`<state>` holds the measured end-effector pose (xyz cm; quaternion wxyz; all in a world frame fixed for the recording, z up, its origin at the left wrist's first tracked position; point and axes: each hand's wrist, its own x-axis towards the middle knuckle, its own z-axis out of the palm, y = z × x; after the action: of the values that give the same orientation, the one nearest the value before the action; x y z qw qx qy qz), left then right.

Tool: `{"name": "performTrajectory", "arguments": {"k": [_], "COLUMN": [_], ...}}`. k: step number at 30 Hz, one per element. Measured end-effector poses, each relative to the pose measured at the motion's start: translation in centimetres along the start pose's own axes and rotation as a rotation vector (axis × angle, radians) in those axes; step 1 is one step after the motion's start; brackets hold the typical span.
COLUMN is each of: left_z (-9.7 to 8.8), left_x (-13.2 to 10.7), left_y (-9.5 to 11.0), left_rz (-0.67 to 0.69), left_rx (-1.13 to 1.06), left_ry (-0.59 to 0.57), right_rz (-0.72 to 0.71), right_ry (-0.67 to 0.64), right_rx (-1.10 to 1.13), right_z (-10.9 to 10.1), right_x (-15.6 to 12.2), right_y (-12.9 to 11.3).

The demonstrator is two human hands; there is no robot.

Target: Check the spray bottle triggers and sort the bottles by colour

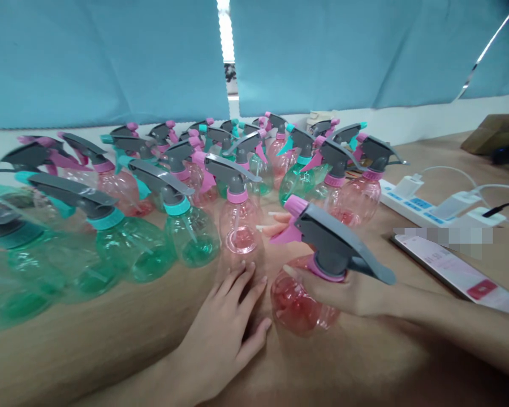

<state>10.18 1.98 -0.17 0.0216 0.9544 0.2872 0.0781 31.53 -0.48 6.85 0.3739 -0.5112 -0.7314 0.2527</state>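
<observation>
My right hand [343, 291] is wrapped round the neck and body of a pink spray bottle [301, 311] with a grey and pink trigger head. Two or so fingertips show behind its pink trigger. Palm down on the table lies my left hand [224, 325], fingers spread, holding nothing. Its fingertips reach the base of another pink spray bottle [240, 220]; whether they touch it I cannot tell. Left of that stands a green spray bottle [190, 234] with a turquoise collar.
Several more green and pink spray bottles [131, 246] crowd the left and back of the table. At right lie a phone [445, 260] and a white power strip [415, 206] with plugs and cables. A brown box [492, 133] sits at far right, and blue curtains [110, 56] hang behind.
</observation>
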Motion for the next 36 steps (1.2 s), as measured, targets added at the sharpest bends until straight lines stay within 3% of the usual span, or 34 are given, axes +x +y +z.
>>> {"name": "performTrajectory", "arguments": {"k": [4, 15, 25, 36], "left_z": [-0.04, -0.21, -0.27, -0.11], "left_x": [-0.02, 0.15, 0.01, -0.03], "left_y": [0.06, 0.13, 0.19, 0.18], "left_rz": [-0.004, -0.015, -0.011, -0.016], "left_rx": [-0.006, -0.021, -0.016, -0.037], "left_ry": [0.001, -0.030, -0.024, -0.014], "right_rz": [-0.030, -0.233, -0.066, -0.127], "right_ry": [-0.056, -0.010, -0.088, -0.050], "right_rx": [0.029, 0.114, 0.170, 0.146], "right_z": [0.06, -0.17, -0.25, -0.33], "right_x": [-0.01, 0.63, 0.56, 0.65], "right_y": [0.26, 0.20, 0.04, -0.10]}}
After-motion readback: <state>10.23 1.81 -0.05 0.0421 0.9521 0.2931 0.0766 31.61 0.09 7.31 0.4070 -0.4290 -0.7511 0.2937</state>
